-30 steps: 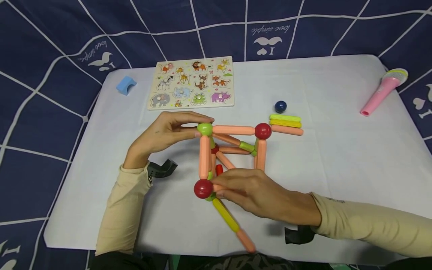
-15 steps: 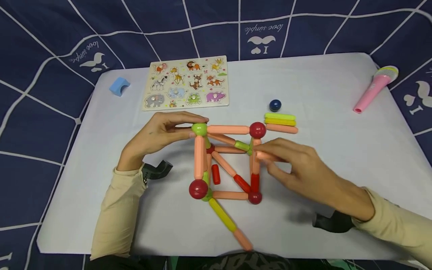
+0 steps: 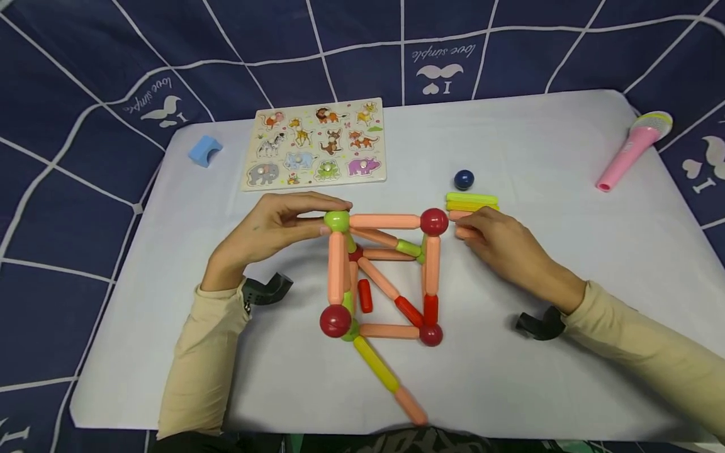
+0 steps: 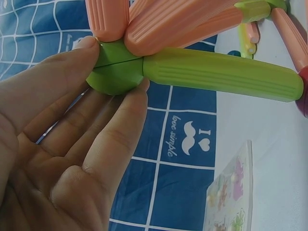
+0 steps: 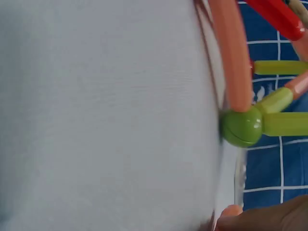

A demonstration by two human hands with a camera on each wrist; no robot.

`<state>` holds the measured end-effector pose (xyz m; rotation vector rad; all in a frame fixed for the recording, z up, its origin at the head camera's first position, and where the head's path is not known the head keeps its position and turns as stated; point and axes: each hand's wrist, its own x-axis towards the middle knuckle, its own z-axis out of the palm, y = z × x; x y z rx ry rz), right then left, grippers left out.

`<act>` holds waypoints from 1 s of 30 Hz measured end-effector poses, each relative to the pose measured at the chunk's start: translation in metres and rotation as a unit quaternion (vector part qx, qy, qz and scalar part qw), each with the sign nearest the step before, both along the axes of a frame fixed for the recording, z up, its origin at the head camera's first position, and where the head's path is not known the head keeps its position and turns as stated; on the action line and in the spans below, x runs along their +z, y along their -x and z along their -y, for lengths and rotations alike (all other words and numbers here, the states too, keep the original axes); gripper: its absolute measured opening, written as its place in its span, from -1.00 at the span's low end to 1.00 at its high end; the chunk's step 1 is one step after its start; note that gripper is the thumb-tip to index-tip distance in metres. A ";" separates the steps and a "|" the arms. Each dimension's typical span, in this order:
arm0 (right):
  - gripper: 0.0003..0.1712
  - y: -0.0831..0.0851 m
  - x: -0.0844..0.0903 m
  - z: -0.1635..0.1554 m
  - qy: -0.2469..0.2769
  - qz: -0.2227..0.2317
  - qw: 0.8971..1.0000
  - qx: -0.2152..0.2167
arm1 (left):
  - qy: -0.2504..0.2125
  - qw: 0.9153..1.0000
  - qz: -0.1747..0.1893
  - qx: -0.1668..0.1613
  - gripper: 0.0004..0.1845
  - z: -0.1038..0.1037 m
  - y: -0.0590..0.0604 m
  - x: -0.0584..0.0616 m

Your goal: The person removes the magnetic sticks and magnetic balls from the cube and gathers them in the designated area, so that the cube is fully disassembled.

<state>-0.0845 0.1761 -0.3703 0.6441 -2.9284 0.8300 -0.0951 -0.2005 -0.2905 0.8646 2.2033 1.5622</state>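
A frame of orange, red and green rods (image 3: 385, 221) joined by balls stands at mid-table. My left hand (image 3: 266, 229) pinches the green ball (image 3: 337, 221) at its upper left corner; thumb and fingertips lie on either side of that ball (image 4: 115, 72) in the left wrist view. To the right, my right hand (image 3: 504, 248) holds a short orange rod (image 3: 466, 233) beside the small pile, its fingers partly hiding another orange rod (image 3: 460, 215) there. In the right wrist view only the rod's rounded tip (image 5: 232, 210) and part of the hand show.
Yellow rods (image 3: 472, 201) and a dark blue ball (image 3: 464, 180) lie behind the right hand. A loose red rod (image 3: 365, 296) lies inside the frame; a yellow rod (image 3: 376, 365) extends toward the front edge. Farther off are an animal puzzle board (image 3: 314, 184), blue block (image 3: 204, 151) and pink microphone (image 3: 629, 154).
My right hand has carried the orange rod from the frame's lower left ball, past its right side, to the pile of rods. The left hand keeps its hold on the green ball.
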 end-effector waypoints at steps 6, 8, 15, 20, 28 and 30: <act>-0.83 0.006 -0.008 0.004 -0.023 -0.063 0.998 0.008 | 0.000 1.000 -0.004 0.002 -0.60 0.000 0.001 -0.002; -0.83 0.007 -0.008 0.004 -0.032 -0.069 0.997 0.012 | 0.000 1.000 0.000 0.001 -0.59 0.000 0.001 -0.002; -0.78 -0.004 0.000 0.001 -0.046 -0.057 0.997 0.037 | 0.013 0.999 0.041 -0.014 -0.48 0.003 0.003 -0.003; -0.85 -0.035 0.020 0.005 -0.005 0.115 0.988 0.101 | 0.092 0.990 0.088 -0.055 -0.45 0.010 0.014 -0.016; -0.61 -0.079 0.020 0.036 -0.033 0.307 0.941 0.140 | 0.150 0.979 0.114 -0.071 -0.59 0.003 0.026 -0.049; -0.62 -0.080 0.017 0.037 -0.041 0.290 0.947 0.134 | 0.148 0.980 0.114 -0.071 -0.61 0.002 0.025 -0.053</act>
